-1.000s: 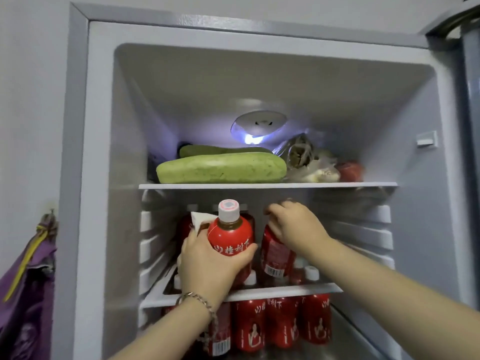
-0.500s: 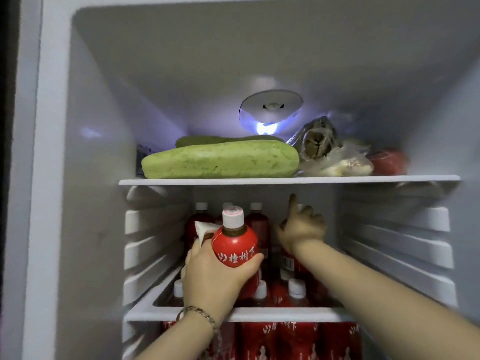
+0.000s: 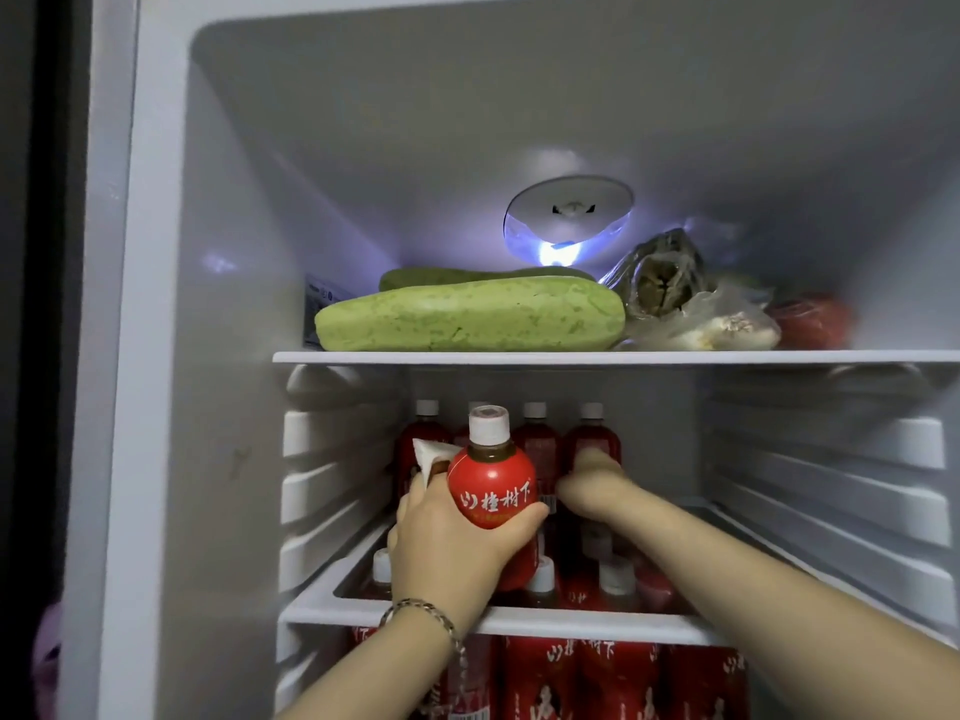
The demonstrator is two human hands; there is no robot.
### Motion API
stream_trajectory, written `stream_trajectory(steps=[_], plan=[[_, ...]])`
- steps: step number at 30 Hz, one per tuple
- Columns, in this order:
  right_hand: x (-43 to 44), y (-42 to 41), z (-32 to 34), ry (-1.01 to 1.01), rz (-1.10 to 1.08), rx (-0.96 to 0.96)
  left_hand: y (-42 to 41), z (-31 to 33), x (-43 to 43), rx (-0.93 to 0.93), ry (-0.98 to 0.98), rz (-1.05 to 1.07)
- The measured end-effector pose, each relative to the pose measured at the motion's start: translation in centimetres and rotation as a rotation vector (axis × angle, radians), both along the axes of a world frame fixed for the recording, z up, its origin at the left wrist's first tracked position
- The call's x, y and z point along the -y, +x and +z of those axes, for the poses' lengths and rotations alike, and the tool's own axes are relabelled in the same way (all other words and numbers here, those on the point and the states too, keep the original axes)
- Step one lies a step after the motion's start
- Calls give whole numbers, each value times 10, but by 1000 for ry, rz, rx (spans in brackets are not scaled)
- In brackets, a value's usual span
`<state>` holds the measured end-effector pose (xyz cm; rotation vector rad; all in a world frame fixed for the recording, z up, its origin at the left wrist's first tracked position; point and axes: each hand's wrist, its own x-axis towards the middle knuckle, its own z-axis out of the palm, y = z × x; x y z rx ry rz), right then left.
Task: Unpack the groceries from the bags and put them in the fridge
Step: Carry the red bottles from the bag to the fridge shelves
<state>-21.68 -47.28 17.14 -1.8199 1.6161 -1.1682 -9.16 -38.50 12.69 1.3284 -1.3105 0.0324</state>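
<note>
The fridge stands open in front of me. My left hand (image 3: 447,553) grips a red drink bottle (image 3: 491,485) with a white cap, held upright over the front of the middle shelf (image 3: 571,623); a scrap of white paper (image 3: 428,454) sticks out by my thumb. Along the back of that shelf stands a row of like red bottles (image 3: 535,439). My right hand (image 3: 592,488) reaches deep in and is wrapped on the rightmost rear bottle (image 3: 592,433); the hand is blurred. More white caps (image 3: 543,574) show lower at the front of the shelf.
The top shelf (image 3: 571,357) carries a long pale green gourd (image 3: 467,319), clear bags of food (image 3: 691,314) and a red item (image 3: 815,322). Below the middle shelf stand several red bottles (image 3: 618,678). The right half of the middle shelf is bare.
My right hand has gone from a raised finger near the front bottles to the rear right bottle. The left hand still holds its bottle, a little higher. The view has moved closer.
</note>
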Motion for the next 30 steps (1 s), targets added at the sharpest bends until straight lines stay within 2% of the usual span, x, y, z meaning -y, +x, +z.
stream_trajectory(steps=[2,3,4,5,7,9,11,14,19,23,25,27,29,30], plan=[[-34,6,2,-132,298,345,-1,2,-3,-1,18,12],[-51,9,1,-105,469,448,-2,3,-5,-1,31,14],[-64,12,-2,-84,594,425,-3,4,-7,8,58,15],[-70,16,-6,-86,620,314,-4,7,-10,29,96,12],[-67,23,-14,-182,454,96,-1,13,-17,63,187,6],[-59,30,-11,-212,280,48,6,20,-24,34,260,29],[-49,38,-10,-214,201,-16,16,24,-30,1,300,90],[-31,60,-10,-196,190,-82,32,27,-41,11,335,144],[-6,102,-5,-141,156,-396,50,21,-50,-27,278,81],[4,116,-5,-64,200,-438,57,24,-57,-14,228,65],[-4,110,-1,-122,185,-336,62,25,-55,-8,192,44],[-16,97,2,-196,213,-67,65,26,-51,-30,178,5],[-39,78,7,-45,428,248,56,28,-46,-62,165,-71],[-51,69,8,50,532,289,48,30,-43,-62,140,-124]])
